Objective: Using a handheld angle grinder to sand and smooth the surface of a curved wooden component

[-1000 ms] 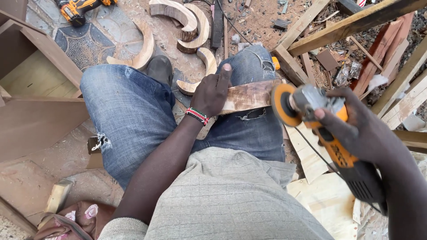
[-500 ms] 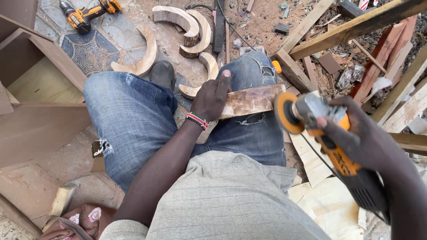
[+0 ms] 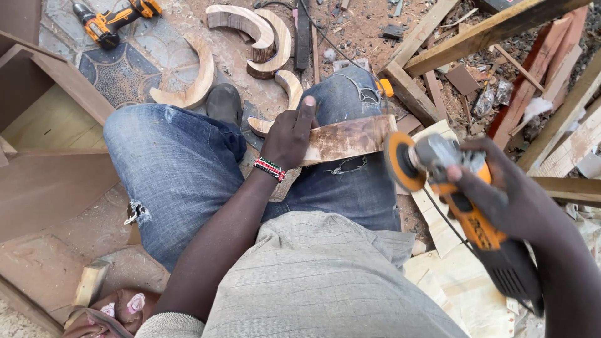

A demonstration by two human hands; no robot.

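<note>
I sit with a curved piece of wood (image 3: 350, 139) lying across my right thigh. My left hand (image 3: 289, 133) presses down on its left part and grips it, a beaded band around the wrist. My right hand (image 3: 508, 188) is wrapped around an orange and grey angle grinder (image 3: 460, 209). Its sanding disc (image 3: 400, 161) stands just off the right end of the wood; whether they touch I cannot tell. The grinder's black cord runs down toward my lap.
Several curved wooden pieces (image 3: 250, 31) lie on the dusty ground ahead, beside an orange cordless drill (image 3: 113, 19). Planks and offcuts (image 3: 488, 37) pile up at the right. A wooden cabinet carcass (image 3: 44, 119) stands at the left. A sandalled foot (image 3: 106, 316) shows at bottom left.
The view has shifted slightly. The grinder's disc has stayed close to the wood's right end, and my left hand has kept its hold on the piece.
</note>
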